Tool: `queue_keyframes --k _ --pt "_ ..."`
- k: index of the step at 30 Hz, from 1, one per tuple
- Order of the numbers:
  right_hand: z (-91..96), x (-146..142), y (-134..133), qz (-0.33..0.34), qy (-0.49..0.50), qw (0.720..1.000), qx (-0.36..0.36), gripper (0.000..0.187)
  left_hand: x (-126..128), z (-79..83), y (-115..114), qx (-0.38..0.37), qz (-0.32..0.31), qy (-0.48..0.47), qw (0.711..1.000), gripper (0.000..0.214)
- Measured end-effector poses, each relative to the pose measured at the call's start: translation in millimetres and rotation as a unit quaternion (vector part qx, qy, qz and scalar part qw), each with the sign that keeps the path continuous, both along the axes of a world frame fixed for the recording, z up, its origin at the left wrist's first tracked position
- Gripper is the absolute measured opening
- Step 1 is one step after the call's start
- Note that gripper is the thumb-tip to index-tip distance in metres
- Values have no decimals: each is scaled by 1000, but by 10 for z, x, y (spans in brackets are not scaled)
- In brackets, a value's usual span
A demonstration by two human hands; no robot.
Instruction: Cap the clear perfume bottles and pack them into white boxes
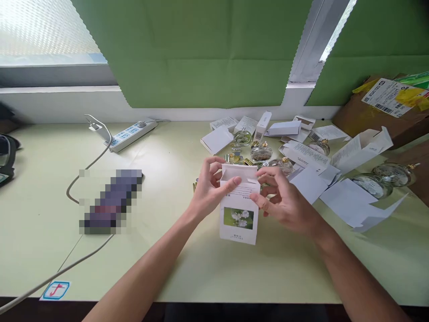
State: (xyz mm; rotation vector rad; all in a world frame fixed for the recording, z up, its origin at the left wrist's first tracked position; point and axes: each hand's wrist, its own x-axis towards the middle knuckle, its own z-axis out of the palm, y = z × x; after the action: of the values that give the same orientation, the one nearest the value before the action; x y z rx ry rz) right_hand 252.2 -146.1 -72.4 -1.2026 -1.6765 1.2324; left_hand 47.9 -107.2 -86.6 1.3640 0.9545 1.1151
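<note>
A white carton (238, 232) with a picture of white flowers on its front is held over the table in front of me. Its top end is open, with the flaps raised. My left hand (212, 190) grips the carton from the left, thumb across the upper front and fingers behind. At its right edge my right hand (279, 197) is curled, the thumb on the front edge and the index finger near the top flap. The carton's inside is mostly hidden. Just behind the hands lie gold caps (236, 156) and a round glass bottle (261, 152).
More cartons (217, 139), unfolded boxes and glass bottles (370, 184) crowd the right and back. A brown cardboard box (378, 116) stands far right. On the left are a blurred-out dark object (112, 201), a cable (90, 257) and a power strip (134, 135).
</note>
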Motion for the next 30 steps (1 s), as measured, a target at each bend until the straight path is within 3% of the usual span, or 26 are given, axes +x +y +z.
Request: queue_keyframes --k 4,9,14,21,30 --pt "-63 -8 3 8 -2 1000 -5 28 27 -3 -27 63 37 -29 997 51" --pt "-64 11 21 -50 88 995 -4 27 -1 6 -1 85 -8 0 996 35" --pt "-65 40 38 -40 84 996 -6 22 -36 -3 33 93 -20 -2 995 20" --pt "-94 73 75 -86 117 989 6 43 -18 -18 4 94 -6 13 995 19" --pt "-44 109 66 -59 84 994 -43 37 8 -71 -25 124 -23 74 989 16"
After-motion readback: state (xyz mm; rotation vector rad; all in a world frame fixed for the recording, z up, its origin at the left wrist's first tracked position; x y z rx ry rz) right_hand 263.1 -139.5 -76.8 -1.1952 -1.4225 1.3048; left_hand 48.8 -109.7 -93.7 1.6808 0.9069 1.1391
